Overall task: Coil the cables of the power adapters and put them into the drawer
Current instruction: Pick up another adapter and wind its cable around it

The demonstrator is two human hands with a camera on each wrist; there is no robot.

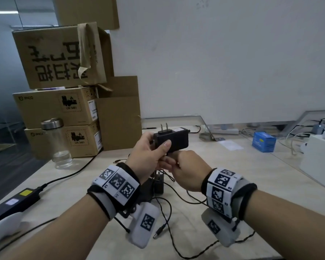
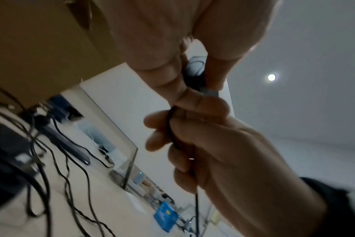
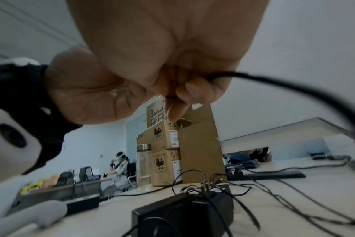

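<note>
Presently, one black power adapter [image 1: 174, 140] is held raised above the bench [image 1: 251, 166], prongs pointing up, gripped by the left hand [image 1: 148, 156] with the thumb laid across its near face. Its thin black cable [image 2: 172, 128] is pinched in the curled fingers of the right hand [image 1: 188, 168], directly at 6 o'clock of the adapter; both hands are touching.

Further adapters [image 1: 159, 182] are seen lying on the bench beneath the hands, with loose black cables [image 1: 169, 212] spread toward 6 o'clock.

At 8 o'clock of the hands a long black power brick [image 1: 15, 201] is placed. At 10 o'clock a clear bottle [image 1: 57, 143] with a steel cap is stood before stacked cardboard boxes [image 1: 60, 109]. At 3 o'clock a small blue box [image 1: 264, 141] is set. No drawer is shown in any view.
</note>
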